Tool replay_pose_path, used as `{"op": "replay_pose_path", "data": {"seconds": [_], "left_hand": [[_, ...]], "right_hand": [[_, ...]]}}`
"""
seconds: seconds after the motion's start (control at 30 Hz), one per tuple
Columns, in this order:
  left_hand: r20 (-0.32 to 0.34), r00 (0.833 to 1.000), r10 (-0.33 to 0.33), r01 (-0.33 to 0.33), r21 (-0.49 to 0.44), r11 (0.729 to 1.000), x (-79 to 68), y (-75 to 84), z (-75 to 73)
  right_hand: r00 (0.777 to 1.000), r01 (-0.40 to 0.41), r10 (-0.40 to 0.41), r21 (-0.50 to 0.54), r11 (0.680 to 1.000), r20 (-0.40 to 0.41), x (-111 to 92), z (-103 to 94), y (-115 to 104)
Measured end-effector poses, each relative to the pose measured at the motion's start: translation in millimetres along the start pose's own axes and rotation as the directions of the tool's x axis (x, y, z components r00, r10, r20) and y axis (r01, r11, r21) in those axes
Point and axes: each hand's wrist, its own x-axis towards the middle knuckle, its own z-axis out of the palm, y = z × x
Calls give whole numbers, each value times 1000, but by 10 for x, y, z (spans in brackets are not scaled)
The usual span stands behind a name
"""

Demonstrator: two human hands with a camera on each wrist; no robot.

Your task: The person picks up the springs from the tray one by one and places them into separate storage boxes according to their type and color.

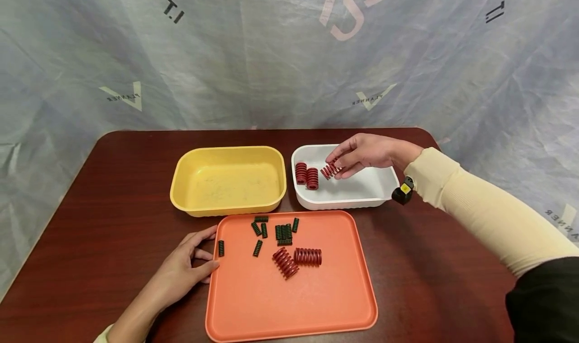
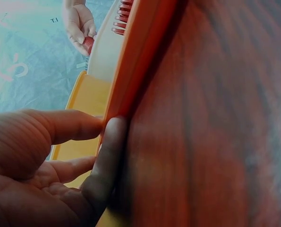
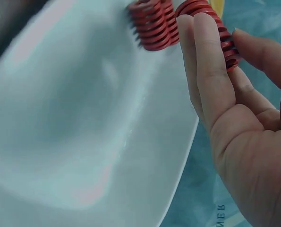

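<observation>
My right hand (image 1: 368, 152) pinches a red coil spring (image 1: 330, 169) between thumb and fingers, over the white bin (image 1: 357, 202). In the right wrist view the held spring (image 3: 227, 47) tilts between the fingertips. Two more red springs (image 1: 306, 176) stand at the bin's left end. On the left, my left hand (image 1: 183, 265) grips the side rim of the orange tray (image 1: 289, 308), thumb and fingers about its edge, as the left wrist view shows. Two red springs (image 1: 296, 261) lie on this tray, with several small green springs (image 1: 283, 232) toward its far side.
A yellow bin (image 1: 228, 211) stands behind the orange tray, left of the white bin. All rest on a dark reddish-brown table (image 1: 113, 207). A grey printed sheet (image 1: 271, 56) hangs behind the table. A small black device (image 1: 402, 191) is worn at the right wrist.
</observation>
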Motion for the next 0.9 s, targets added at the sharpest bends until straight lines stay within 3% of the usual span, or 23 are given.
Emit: {"op": "replay_pose_path", "data": {"seconds": [0.2, 0.5, 0.9], "left_hand": [[-8, 1000, 5, -5, 5, 1000, -2, -12, -1], [-7, 1000, -6, 6, -5, 1000, 12, -9, -5], [-5, 1000, 7, -7, -13, 1000, 4, -16, 1]], "right_hand": [[998, -53, 54, -24, 998, 21, 142, -57, 18], [995, -97, 99, -141, 985, 5, 290, -98, 68], [994, -111, 111, -65, 992, -2, 381, -117, 171]]}}
